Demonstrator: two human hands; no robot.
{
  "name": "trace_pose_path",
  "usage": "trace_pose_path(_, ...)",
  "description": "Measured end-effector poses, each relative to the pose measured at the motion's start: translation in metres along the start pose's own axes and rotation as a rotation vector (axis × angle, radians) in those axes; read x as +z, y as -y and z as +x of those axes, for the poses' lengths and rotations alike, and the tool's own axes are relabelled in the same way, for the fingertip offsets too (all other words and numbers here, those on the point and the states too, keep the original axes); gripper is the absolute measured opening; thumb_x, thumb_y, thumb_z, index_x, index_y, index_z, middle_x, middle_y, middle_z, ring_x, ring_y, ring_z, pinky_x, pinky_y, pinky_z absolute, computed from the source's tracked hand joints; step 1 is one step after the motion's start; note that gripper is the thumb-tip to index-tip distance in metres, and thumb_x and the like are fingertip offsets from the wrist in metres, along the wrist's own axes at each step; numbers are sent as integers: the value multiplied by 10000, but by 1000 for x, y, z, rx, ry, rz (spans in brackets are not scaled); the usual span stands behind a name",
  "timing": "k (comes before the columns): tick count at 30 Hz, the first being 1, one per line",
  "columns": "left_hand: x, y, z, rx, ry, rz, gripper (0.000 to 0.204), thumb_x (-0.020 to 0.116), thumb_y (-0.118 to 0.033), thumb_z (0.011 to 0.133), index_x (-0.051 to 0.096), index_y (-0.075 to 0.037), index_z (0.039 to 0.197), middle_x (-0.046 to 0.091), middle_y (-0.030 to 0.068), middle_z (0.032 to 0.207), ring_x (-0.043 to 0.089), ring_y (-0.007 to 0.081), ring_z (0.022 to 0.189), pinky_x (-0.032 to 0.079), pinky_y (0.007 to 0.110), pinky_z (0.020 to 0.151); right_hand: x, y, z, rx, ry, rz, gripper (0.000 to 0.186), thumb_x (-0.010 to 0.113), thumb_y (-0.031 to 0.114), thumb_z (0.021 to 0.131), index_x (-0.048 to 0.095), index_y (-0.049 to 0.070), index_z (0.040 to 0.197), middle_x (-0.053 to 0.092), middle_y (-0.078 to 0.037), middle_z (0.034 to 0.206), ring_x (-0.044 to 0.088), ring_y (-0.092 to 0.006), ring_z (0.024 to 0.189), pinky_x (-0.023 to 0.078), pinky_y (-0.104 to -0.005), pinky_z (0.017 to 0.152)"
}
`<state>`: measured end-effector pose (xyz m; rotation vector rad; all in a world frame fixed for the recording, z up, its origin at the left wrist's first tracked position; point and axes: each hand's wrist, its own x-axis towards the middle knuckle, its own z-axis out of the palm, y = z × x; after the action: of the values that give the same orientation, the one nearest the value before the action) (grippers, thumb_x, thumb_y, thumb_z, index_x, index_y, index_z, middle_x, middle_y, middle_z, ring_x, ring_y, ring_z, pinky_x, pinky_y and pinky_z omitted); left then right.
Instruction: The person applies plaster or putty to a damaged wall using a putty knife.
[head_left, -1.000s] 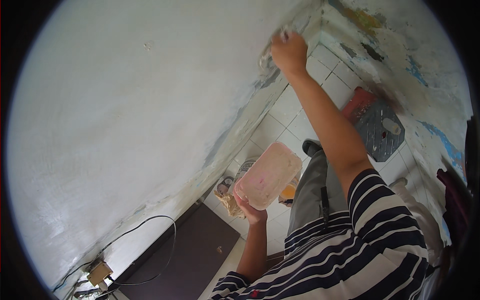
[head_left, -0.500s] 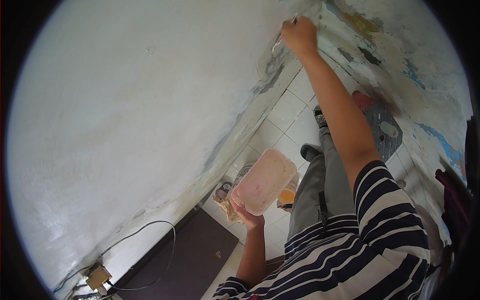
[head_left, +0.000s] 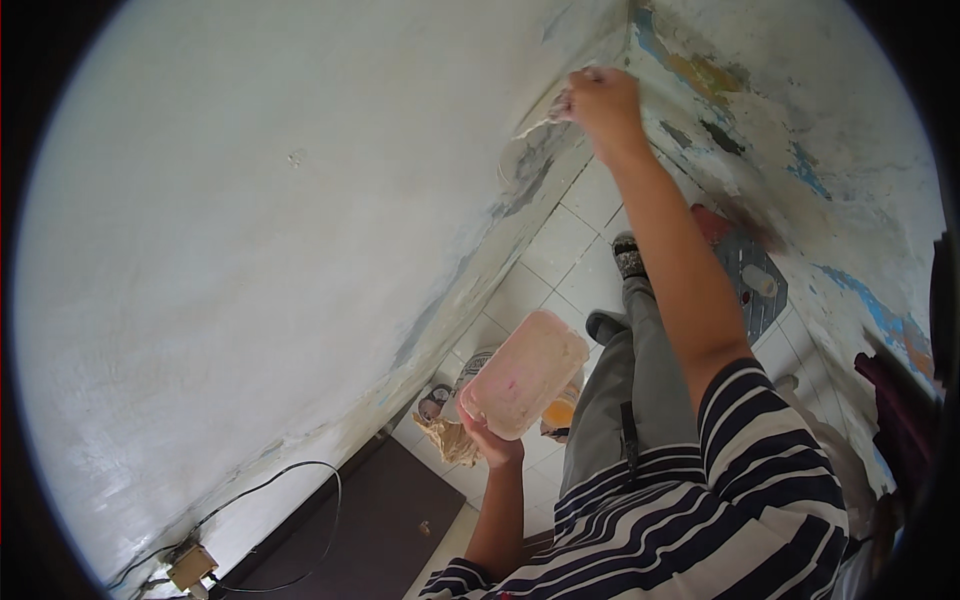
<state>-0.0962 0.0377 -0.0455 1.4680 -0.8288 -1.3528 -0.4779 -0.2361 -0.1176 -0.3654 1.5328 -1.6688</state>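
- Two hands are in view: a left hand [head_left: 490, 443] low in the view and a right hand [head_left: 607, 100] near its upper edge.
- Left hand: grips a pink tray [head_left: 528, 375] by its lower left edge. The tray is rectangular with rounded corners; pale residue coats the face in view.
- Tray position: tilted, above the tiled floor [head_left: 560, 250], between the pale wall [head_left: 260, 250] and the person's grey trousers [head_left: 603, 400].
- Right hand: arm extended, fingers curled around a small object [head_left: 562, 106]. The object is largely hidden and blurred; its kind cannot be determined.
- Right hand position: at the lower part of the pale wall, near the corner with the second wall [head_left: 770, 110], which shows peeling paint and blue patches.
- Pale wall: grey patches [head_left: 525, 190] run along its lower part, near the floor.
- Beyond the tray: crumpled brown paper [head_left: 447, 440] and an orange-yellow container [head_left: 560, 412], partly covered by the tray, on the floor.
- Right side: a dark grey slatted stool [head_left: 752, 280] beside the second wall.
- Lower left: a dark brown panel [head_left: 340, 520] and a tan socket box [head_left: 192, 568] with a looped black cable [head_left: 338, 490].
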Motion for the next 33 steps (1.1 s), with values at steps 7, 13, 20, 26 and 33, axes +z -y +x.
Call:
trace_pose_path(7,17,-5,6,6,77,-29,834,519,-710,887,381,-44,1369,495,111,1296,506,252,1247,425,444,1051,-26,-45,-70,238,-296,-41,68,559,28,905,589,-29,926,639,-176,756,678,-247,640,541,-361,477)
trace_pose_path(13,16,6,6,4,74,-18,833,527,-708,884,382,-47,1368,492,110,1302,503,247,1245,421,435,1052,42,-13,-22,51,-57,57,77,557,31,878,566,-21,821,587,-97,723,609,-174,616,517,-325,532)
trace_pose_path(20,16,-1,4,8,100,-46,820,540,-692,888,384,-46,1369,497,108,1294,509,242,1235,420,433,1048,-49,-33,-89,-25,-168,87,90,516,-5,871,571,-5,943,626,-113,789,651,-173,636,497,-295,460)
trace_pose_path(26,8,6,3,-7,57,-26,625,444,-543,941,417,-87,1367,508,111,1344,499,271,1283,414,458,1070,31,-142,-22,326,-350,-133,169,608,50,820,590,-45,959,659,-192,911,681,-261,677,540,-380,531)
trace_pose_path(33,-3,5,-8,-12,46,2,647,426,-578,946,425,-80,1359,512,108,1337,504,264,1275,417,454,1063,-16,-53,-49,148,53,423,145,569,49,870,563,-73,948,620,-166,794,642,-248,643,532,-372,517)
